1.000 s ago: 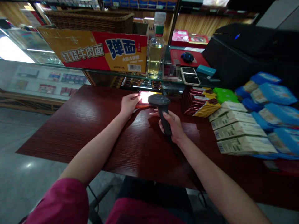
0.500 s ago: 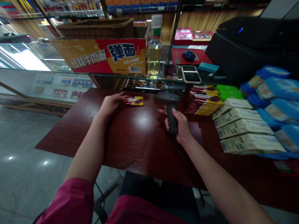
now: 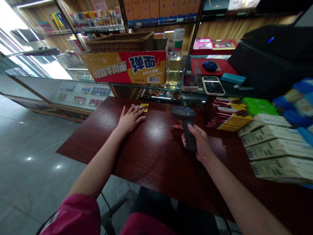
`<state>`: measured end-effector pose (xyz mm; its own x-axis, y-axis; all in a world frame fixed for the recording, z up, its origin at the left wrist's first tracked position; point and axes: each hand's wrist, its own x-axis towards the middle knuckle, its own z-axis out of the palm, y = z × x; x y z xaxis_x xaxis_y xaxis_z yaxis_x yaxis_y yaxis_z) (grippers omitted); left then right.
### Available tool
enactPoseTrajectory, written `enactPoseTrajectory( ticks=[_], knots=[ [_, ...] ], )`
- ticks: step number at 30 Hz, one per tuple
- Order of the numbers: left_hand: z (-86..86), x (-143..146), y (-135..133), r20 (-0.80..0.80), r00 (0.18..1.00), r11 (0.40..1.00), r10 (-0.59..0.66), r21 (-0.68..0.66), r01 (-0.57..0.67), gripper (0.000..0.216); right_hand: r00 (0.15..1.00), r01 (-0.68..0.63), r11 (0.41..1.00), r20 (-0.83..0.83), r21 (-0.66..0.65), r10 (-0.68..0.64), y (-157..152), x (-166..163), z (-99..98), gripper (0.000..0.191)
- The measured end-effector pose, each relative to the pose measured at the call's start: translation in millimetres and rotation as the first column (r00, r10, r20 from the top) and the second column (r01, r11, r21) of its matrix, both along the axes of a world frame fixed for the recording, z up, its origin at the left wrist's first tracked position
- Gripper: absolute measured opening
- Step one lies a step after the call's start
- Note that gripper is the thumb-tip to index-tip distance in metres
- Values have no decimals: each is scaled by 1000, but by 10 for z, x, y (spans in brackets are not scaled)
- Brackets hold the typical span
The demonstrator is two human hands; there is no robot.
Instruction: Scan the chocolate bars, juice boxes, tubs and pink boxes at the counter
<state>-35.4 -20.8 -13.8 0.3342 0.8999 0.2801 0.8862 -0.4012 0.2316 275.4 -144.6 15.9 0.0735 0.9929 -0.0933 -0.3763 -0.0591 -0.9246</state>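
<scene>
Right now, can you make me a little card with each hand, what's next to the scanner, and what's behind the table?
Left hand: palm down, fingers partly covering a packet
Right hand: wrapped around the scanner
Right of scanner: packet stack, green box, pale boxes
Table: dark reddish wood
Behind table: noodle box, bottle, phone, mouse

Dark handheld scanner (image 3: 187, 126): gripped by handle in right hand (image 3: 201, 142), head uppermost, handle slightly tilted. Small flat packet (image 3: 145, 107): on reddish-brown tabletop (image 3: 156, 156) near far edge, partly covered by left hand (image 3: 129, 119), yellow end showing.
</scene>
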Motion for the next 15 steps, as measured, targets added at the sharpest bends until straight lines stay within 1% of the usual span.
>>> enactPoseTrajectory(
  ticks=[3, 6, 11, 15],
  knots=[
    [39, -359, 210, 43, 995, 993, 88, -82, -84, 49, 1000, 9, 1000, 2, -14, -9, 4, 4, -1, 50],
    [88, -599, 417, 74, 994, 982, 83, -177, -69, 50, 1000, -6, 1000, 11, -14, 6, 13, 17, -11, 52],
    [115, -822, 714, 155, 984, 983, 90, -172, -63, 44, 1000, -4, 1000, 28, -9, 4, 22, 39, -24, 50],
    [94, -902, 817, 175, 981, 985, 79, -163, -51, 45, 1000, 14, 1000, 26, -9, -14, 24, 29, -23, 50]
  ],
)
